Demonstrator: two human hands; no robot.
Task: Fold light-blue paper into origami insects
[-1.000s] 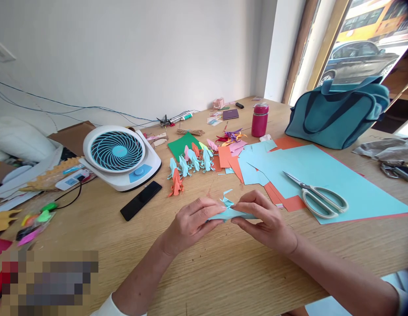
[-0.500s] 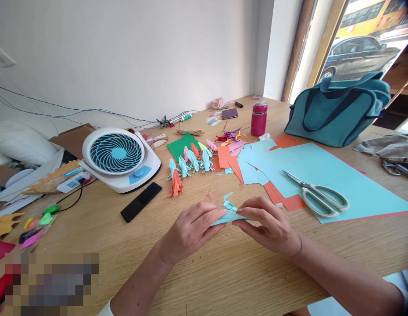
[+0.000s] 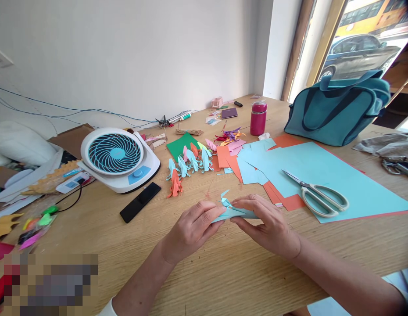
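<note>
A light-blue folded paper figure (image 3: 237,213) is held between my two hands just above the wooden table. My left hand (image 3: 195,226) is closed on its left end, thumb below and fingers on top. My right hand (image 3: 265,221) pinches the right side, fingers over the upper face and thumb under it. Thin folded strips stick up from the figure's far side. Beyond my hands stand several finished folded paper figures (image 3: 193,161), light blue, orange and pink. Scissors (image 3: 317,193) with pale handles lie on large light-blue paper sheets (image 3: 325,169) to the right.
A white fan (image 3: 120,160) and a black phone (image 3: 140,202) are on the left. A green sheet (image 3: 180,145), orange paper pieces (image 3: 284,198) and a magenta flask (image 3: 258,118) lie or stand farther back. A teal bag (image 3: 337,109) stands at the right.
My right hand's fingers have shifted slightly left and up over the paper figure, and more of its right end shows. My left hand keeps its grip almost unmoved.
</note>
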